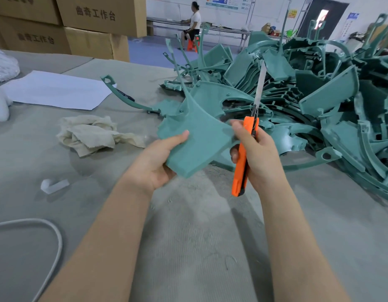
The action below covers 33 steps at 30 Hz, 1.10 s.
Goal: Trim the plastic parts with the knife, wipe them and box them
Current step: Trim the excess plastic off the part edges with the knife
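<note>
A green part (197, 136) is held above the desk (188, 236). It is gripped at its lower left corner by the left hand (158, 162), with the thumb laid on its face and the fingers curled beneath. At the part's right edge an orange knife (241, 166) is clasped in the right hand (256, 153), the fingers wrapped round the handle. The blade (259, 86) is extended and pointed up and away, above the part's right edge. Behind and right of the part, a pile (308, 94) of like green parts is heaped on the desk. Left of the part a crumpled rag (90, 134) is seen on the desk, and beyond the rag a white sheet (55, 90) is spread. Lower left of the part lie a small white scrap (54, 185) and a white cable (55, 236). Far behind the part, to the left, cardboard boxes (95, 16) are stacked.
</note>
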Motion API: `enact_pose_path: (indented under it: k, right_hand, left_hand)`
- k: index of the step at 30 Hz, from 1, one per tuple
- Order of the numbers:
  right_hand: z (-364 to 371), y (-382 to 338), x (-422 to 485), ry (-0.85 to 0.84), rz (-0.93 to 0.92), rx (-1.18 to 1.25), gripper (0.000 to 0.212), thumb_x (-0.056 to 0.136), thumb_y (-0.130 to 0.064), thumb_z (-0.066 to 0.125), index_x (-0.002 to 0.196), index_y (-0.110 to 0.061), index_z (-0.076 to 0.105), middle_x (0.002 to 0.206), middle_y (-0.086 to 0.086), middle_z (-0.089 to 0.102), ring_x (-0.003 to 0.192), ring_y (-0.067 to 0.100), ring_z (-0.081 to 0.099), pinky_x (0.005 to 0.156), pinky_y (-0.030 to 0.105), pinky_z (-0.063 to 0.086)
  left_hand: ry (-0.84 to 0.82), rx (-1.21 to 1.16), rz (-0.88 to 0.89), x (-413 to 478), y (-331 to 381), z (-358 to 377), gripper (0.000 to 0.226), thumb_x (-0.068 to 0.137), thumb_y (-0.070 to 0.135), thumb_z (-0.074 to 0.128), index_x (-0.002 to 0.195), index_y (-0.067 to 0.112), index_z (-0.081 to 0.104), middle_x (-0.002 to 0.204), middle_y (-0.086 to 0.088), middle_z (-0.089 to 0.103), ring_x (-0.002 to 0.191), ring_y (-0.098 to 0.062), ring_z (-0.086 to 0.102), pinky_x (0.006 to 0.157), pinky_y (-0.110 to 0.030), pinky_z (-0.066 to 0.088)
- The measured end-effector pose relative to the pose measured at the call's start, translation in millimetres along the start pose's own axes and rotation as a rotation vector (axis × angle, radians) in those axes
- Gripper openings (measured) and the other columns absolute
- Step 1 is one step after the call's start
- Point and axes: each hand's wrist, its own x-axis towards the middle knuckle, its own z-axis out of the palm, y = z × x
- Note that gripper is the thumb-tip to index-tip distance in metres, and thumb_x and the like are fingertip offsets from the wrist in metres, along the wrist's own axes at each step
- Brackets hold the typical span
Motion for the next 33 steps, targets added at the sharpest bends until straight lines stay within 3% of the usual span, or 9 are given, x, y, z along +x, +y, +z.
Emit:
enact_pose_path:
  k: [2,5,7,10,16,20,26,30,33]
  right_hand:
    - [-3,0,1,0.081,-0.054,-0.086,0.032,0.097,-0.046,0.05,0.099,-0.017,0.064,0.071,-0.005,0.067,0.047,0.011,0.049,0.048,0.022,0.044]
    - [-1,5,1,0.185,-0.181,-0.254,0.047,0.098,-0.053,0.043,0.085,-0.012,0.062,0.06,-0.001,0.057,0.05,0.012,0.049,0.052,0.031,0.044]
    - [4,7,-1,0.19,-0.245,-0.284,0.058,0.094,-0.057,0.044,0.078,-0.003,0.058,0.057,0.01,0.05,0.051,0.017,0.045,0.054,0.038,0.041]
    - [12,8,-4,0.172,-0.32,-0.362,0.074,0.087,-0.065,0.041,0.078,0.008,0.049,0.067,0.029,0.047,0.06,0.039,0.043,0.057,0.047,0.044]
    - [13,9,-4,0.189,-0.336,-0.398,0.072,0.087,-0.067,0.04,0.073,0.004,0.044,0.064,0.026,0.045,0.062,0.041,0.045,0.057,0.05,0.046]
    - [19,10,-6,0.169,-0.315,-0.328,0.067,0.087,-0.066,0.043,0.067,-0.003,0.036,0.063,0.024,0.037,0.059,0.039,0.037,0.054,0.05,0.038]
    - [25,13,-8,0.127,-0.293,-0.256,0.052,0.089,-0.063,0.045,0.057,-0.025,0.03,0.057,0.003,0.03,0.056,0.026,0.03,0.051,0.044,0.03]
    - [26,12,-11,0.11,-0.295,-0.209,0.053,0.089,-0.06,0.046,0.057,-0.02,0.031,0.058,0.015,0.029,0.054,0.021,0.031,0.05,0.04,0.029]
    - [26,12,-11,0.076,-0.306,-0.233,0.058,0.089,-0.06,0.045,0.059,-0.011,0.033,0.058,0.022,0.032,0.052,0.021,0.033,0.048,0.044,0.032]
  left_hand:
    - [0.011,-0.188,0.028,1,5,-3,0.012,0.086,0.014,0.063,0.096,0.01,0.069,0.09,-0.005,0.075,0.072,-0.016,0.073,0.053,-0.022,0.056]
    - [-0.011,-0.529,-0.023,0,13,-10,0.004,0.076,0.005,0.063,0.076,0.003,0.068,0.075,-0.008,0.07,0.056,-0.015,0.067,0.034,-0.015,0.043]
    - [-0.1,-0.637,-0.073,-4,11,-8,0.015,0.062,-0.003,0.065,0.077,-0.001,0.068,0.08,-0.011,0.069,0.059,-0.016,0.069,0.034,-0.011,0.041]
    - [-0.207,-0.696,-0.113,-8,7,-3,0.032,0.051,-0.009,0.063,0.082,-0.008,0.069,0.089,-0.017,0.069,0.064,-0.021,0.071,0.035,-0.011,0.041]
    - [-0.244,-0.761,-0.15,-7,4,0,0.041,0.055,-0.013,0.06,0.095,-0.01,0.066,0.09,-0.024,0.068,0.066,-0.029,0.072,0.034,-0.013,0.043]
    - [-0.244,-0.798,-0.157,-7,3,0,0.045,0.054,-0.014,0.06,0.099,-0.009,0.063,0.087,-0.024,0.068,0.063,-0.029,0.071,0.037,-0.01,0.044]
    - [-0.224,-0.811,-0.149,-8,2,2,0.054,0.051,-0.015,0.061,0.104,-0.006,0.059,0.083,-0.024,0.069,0.06,-0.026,0.071,0.038,-0.007,0.042]
    - [-0.237,-0.812,-0.171,-8,0,2,0.053,0.057,-0.013,0.059,0.109,-0.004,0.056,0.081,-0.023,0.069,0.059,-0.027,0.071,0.037,-0.009,0.042]
    - [-0.202,-0.816,-0.179,-6,0,1,0.038,0.072,-0.003,0.052,0.11,-0.005,0.057,0.082,-0.023,0.069,0.06,-0.027,0.071,0.038,-0.009,0.043]
